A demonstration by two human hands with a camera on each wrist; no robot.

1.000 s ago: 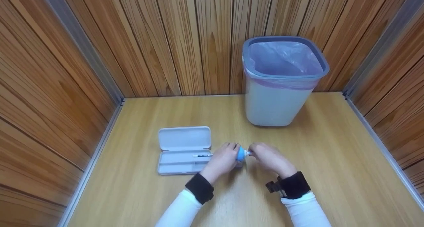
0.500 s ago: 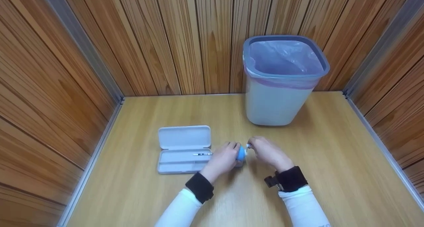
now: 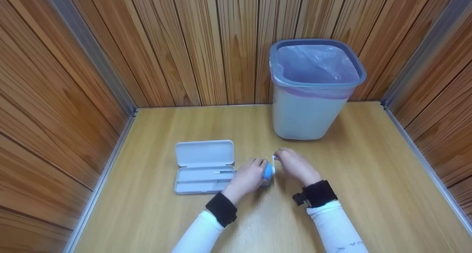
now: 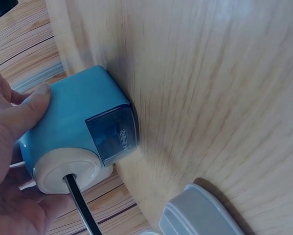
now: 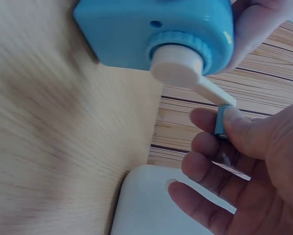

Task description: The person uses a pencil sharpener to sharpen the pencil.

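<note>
A blue hand-crank pencil sharpener (image 4: 80,107) with a dark clear shavings drawer (image 4: 114,134) stands on the table. My left hand (image 3: 250,176) grips its body from above, thumb and fingers on opposite sides. A dark pencil (image 4: 81,205) sticks out of the round white holder at the sharpener's front; its point is hidden inside. On the other side, the white crank arm (image 5: 214,91) ends in a small blue knob (image 5: 221,121). Thumb and index finger of my right hand (image 3: 295,166) pinch this knob, the other fingers loosely bent beside it.
Left of the sharpener lies a grey pencil case (image 3: 205,153) with its lid raised, the pencil's end above it. A lined white waste bin (image 3: 308,113) with a grey rim stands behind to the right. Wooden walls (image 3: 236,46) enclose the table.
My right hand has moved up and slightly left in the head view, swinging the crank so that its arm now points up. The left hand and sharpener stay in place.
</note>
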